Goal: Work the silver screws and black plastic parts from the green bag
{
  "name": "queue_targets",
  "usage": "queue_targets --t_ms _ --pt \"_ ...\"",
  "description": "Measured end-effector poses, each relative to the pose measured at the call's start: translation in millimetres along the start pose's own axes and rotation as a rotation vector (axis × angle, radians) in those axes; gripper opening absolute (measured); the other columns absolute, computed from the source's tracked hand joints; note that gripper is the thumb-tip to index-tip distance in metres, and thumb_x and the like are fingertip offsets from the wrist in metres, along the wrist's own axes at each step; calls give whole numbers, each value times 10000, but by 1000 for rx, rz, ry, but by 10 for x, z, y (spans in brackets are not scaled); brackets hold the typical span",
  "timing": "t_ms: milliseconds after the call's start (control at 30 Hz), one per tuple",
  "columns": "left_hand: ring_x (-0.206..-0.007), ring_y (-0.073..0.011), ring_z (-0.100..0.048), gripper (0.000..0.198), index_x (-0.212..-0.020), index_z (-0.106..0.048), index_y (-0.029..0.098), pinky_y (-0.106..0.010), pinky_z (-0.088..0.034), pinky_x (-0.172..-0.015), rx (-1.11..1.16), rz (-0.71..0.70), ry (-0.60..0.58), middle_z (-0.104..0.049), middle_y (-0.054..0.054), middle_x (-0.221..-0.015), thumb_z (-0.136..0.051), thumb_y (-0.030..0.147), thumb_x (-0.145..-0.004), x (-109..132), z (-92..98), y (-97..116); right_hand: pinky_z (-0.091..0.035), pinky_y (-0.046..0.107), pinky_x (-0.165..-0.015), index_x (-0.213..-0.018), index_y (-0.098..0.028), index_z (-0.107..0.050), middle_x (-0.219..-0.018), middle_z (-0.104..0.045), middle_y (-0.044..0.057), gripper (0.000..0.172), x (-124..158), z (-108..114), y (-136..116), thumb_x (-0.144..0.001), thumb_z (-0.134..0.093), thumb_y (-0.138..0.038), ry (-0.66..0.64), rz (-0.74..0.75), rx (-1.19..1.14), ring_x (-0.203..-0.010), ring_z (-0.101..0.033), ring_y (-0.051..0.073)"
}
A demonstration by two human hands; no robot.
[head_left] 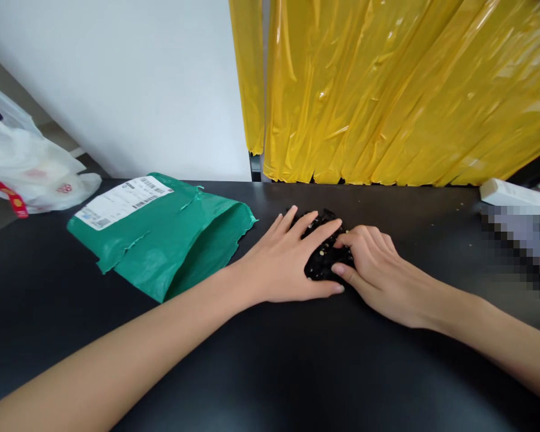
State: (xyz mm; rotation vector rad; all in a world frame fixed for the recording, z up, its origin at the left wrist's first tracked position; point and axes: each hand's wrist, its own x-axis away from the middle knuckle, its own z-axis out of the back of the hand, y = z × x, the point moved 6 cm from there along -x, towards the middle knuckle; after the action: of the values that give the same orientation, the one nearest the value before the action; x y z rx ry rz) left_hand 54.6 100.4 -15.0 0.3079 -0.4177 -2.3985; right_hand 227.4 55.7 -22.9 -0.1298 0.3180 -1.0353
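Observation:
A black bundle with small shiny, pale-gold spots [323, 253] lies on the dark tabletop; its exact kind does not show. Across its left part my left hand [292, 258] rests palm down, fingers spread. From the right, my right hand [373, 264] pinches the bundle's edge between thumb and bent fingers. Much of the bundle is covered by both hands. Left of my left hand is a green plastic mailer [148, 252], torn along its edge and gaping toward me, with a white printed label [125, 201] on top.
White plastic bags with a red strip [40, 168] stand at the far left. A white box [515, 195] sits at the right rear, beside a pixelated patch. Behind the table [270, 372] hang yellow plastic sheeting [369, 90] and a white panel [148, 84].

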Motion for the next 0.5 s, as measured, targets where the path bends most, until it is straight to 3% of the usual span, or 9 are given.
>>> queue_targets --t_ms 100,167,233,300,367,433,500 --pt "-1755 -501 -137 1105 -1819 -264 294 -764 -225 -1386 8 28 13 -300 -168 -1875 -756 737 -935 -74 4 -64 -452 661 -1105 -1242 -232 -546 -1224 -613 127 339 -131 75 67 -1170 -422 -539 37 -47 -25 -1246 -571 366" --pt "-1752 -519 -128 1162 -1814 -281 278 -771 -217 -1386 2 22 55 -288 -166 -1880 -797 769 -896 -62 62 -50 -443 641 -1100 -1280 -253 -581 -1203 -624 109 279 -185 205 27 -1166 -422 -453 159 -65 -79 -1217 -569 356" --pt "-1740 -494 -227 1119 -1778 -360 239 -735 -260 -1392 38 -36 174 -352 -174 -1854 -856 703 -889 -12 199 32 -473 568 -1067 -1268 -287 -639 -1187 -658 85 256 -209 343 -61 -1164 -417 -359 319 -85 -227 -1173 -595 322" --pt "-1635 -381 -494 821 -1683 -493 204 -597 -410 -1366 172 -108 376 -553 -160 -1732 -827 473 -984 72 405 138 -518 484 -1040 -1208 -303 -703 -1179 -712 58 257 -229 415 -181 -1176 -452 -346 447 -92 -458 -1149 -646 278" --pt "-1392 -276 -722 451 -1492 -665 242 -462 -573 -1230 374 -85 588 -761 -82 -1487 -732 310 -1052 168 593 175 -556 433 -1064 -1216 -307 -737 -1221 -764 35 203 -262 419 -314 -1168 -546 -358 541 -78 -677 -1176 -700 240" --pt "-1184 -224 -805 218 -1277 -774 251 -362 -662 -1047 554 -20 721 -843 -32 -1254 -703 290 -1074 239 686 183 -595 401 -1069 -1248 -309 -750 -1251 -802 14 154 -311 391 -451 -1130 -652 -323 612 -8 -857 -1170 -743 211" --pt "-1090 -203 -816 129 -1148 -816 247 -303 -680 -928 665 38 769 -852 -18 -1148 -744 300 -1054 276 700 192 -632 357 -1024 -1223 -308 -766 -1230 -825 -3 156 -366 335 -526 -1076 -741 -266 654 1 -991 -1161 -768 188"
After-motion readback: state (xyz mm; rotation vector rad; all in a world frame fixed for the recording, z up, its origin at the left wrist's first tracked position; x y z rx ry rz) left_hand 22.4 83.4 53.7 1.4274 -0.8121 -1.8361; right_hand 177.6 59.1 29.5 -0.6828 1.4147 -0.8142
